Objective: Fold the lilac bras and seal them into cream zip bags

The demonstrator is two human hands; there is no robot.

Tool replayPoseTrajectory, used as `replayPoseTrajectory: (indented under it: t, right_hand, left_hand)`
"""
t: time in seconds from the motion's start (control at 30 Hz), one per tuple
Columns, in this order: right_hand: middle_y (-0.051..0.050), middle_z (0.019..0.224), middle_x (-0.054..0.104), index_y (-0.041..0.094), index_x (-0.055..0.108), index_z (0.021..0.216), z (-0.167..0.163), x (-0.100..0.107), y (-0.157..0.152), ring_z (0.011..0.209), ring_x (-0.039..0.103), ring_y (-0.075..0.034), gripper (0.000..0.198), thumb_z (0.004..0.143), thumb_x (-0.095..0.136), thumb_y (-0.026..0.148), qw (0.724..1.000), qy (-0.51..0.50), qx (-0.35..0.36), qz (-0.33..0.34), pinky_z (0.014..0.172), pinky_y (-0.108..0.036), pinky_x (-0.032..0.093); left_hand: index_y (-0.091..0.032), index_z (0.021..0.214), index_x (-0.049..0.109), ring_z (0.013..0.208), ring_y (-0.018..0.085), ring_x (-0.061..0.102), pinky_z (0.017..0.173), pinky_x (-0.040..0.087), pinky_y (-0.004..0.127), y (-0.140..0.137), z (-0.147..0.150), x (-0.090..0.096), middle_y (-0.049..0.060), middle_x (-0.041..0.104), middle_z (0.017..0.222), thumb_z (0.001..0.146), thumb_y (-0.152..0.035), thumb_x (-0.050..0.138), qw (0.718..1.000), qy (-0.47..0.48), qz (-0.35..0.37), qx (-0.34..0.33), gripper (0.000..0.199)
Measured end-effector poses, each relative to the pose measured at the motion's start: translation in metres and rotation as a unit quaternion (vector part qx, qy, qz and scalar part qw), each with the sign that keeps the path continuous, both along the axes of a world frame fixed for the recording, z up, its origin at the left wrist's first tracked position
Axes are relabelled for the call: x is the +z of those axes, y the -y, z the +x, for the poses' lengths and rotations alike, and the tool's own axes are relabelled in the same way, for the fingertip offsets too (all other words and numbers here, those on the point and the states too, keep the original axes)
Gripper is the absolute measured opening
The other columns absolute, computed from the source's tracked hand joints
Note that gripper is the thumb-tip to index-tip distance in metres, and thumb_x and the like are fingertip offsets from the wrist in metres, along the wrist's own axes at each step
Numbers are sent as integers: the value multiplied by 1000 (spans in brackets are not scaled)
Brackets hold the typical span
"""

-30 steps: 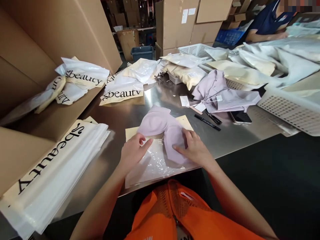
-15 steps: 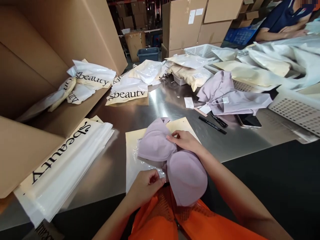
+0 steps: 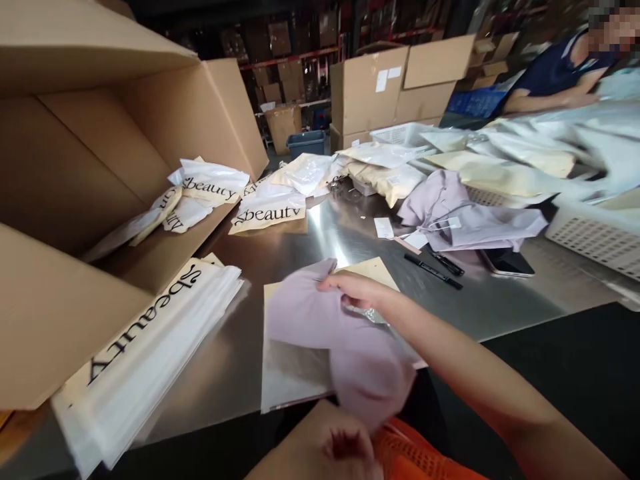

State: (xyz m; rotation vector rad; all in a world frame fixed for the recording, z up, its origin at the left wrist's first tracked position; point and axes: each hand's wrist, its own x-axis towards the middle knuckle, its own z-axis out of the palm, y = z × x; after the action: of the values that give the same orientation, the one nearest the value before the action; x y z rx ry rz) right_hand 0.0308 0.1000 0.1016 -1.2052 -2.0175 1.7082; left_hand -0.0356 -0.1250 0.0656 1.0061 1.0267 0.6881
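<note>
Your right hand point(image 3: 360, 289) has its grip closed in a pinch on the upper edge of the lilac garment point(image 3: 303, 312), which is over the flat bag point(image 3: 287, 381) and reaches past its near edge; pinching one edge probably controls the soft cloth while the rest drapes. Your left hand point(image 3: 325, 430) curls at the flat bag's near side; whether its grip holds anything, I cannot tell. Left of the flat bag, printed bags point(image 3: 150, 360) lie stacked on the worktop point(image 3: 220, 353), presumably for easy reach.
</note>
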Motion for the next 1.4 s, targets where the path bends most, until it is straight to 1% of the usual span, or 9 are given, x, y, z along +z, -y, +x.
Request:
replayPoseTrajectory:
  t: [0.13, 0.3, 0.43, 0.6, 0.83, 1.0, 1.17, 1.3, 1.4]
  right_hand:
    - [-5, 79, 69, 19, 61, 95, -11, 57, 36, 73, 68, -21, 25, 80, 63, 39, 895, -352, -125, -243, 60, -32, 58]
    - [-4, 101, 71, 20, 61, 105, -13, 93, 77, 95, 68, -22, 34, 73, 67, 31, 748, -569, -222, -260, 77, -33, 61]
    - [-6, 109, 70, 19, 62, 107, 4, 60, 82, 107, 66, -26, 43, 66, 59, 30, 768, -550, -272, -186, 86, -37, 60]
    - [-9, 110, 71, 20, 61, 99, 43, -6, 42, 107, 66, -26, 32, 80, 41, 37, 809, -444, -355, -146, 85, -41, 59]
    - [5, 72, 65, 20, 55, 86, 96, -37, -12, 73, 67, -9, 12, 90, 47, 13, 631, -496, -542, -248, 72, -24, 57]
    - [6, 71, 55, 22, 50, 89, 119, -60, -11, 63, 60, -11, 16, 81, 63, 28, 713, -380, -551, -208, 59, -26, 52]
    - [-5, 106, 58, 22, 52, 119, 106, -86, 16, 89, 59, -21, 67, 63, 82, 43, 898, -64, -391, 193, 74, -35, 51]
    - [-16, 113, 60, 15, 62, 118, 83, -78, 22, 102, 57, -32, 42, 82, 68, 35, 904, 184, -129, 363, 85, -45, 47]
    - [-13, 96, 64, 16, 70, 85, 77, -70, 9, 92, 60, -30, 8, 83, 63, 20, 908, 207, -120, 345, 79, -41, 47]
  left_hand:
    - [-14, 65, 61, 49, 6, 43, 47, 28, 18, -13, 14, -10, 0, 51, 57, 61, -68, 80, 977, 209, 3, -40, 57]
    - [-32, 113, 68, 91, 23, 67, 60, 53, 27, -60, 14, 6, 7, 70, 110, 73, -77, 61, 884, 387, 92, 246, 61]
    - [-33, 116, 68, 127, 30, 53, 98, 51, 44, -82, -30, 17, 4, 66, 128, 77, -86, 40, 807, 354, 203, 428, 71]
    - [-31, 116, 67, 131, 25, 51, 101, 51, 38, -68, -98, 4, 1, 68, 126, 91, -54, 51, 726, 286, 163, 604, 38]
    - [-21, 113, 64, 116, 20, 63, 110, 42, 42, -32, -157, -11, 7, 72, 117, 101, -29, 36, 635, 374, 98, 669, 32]
    - [-21, 129, 58, 126, 24, 57, 114, 37, 46, 1, -160, -26, 9, 67, 127, 97, -28, 48, 672, 371, 128, 628, 35]
    - [-28, 138, 53, 131, 22, 52, 116, 34, 47, 16, -152, -41, 6, 61, 137, 96, -28, 47, 668, 372, 92, 637, 42]
    - [-25, 139, 52, 125, 23, 58, 113, 38, 47, 13, -153, -45, 9, 64, 132, 99, -29, 36, 676, 368, 70, 635, 43]
    - [-21, 131, 57, 119, 24, 62, 106, 46, 47, 4, -163, -36, 12, 70, 121, 100, -29, 35, 664, 345, 64, 660, 39]
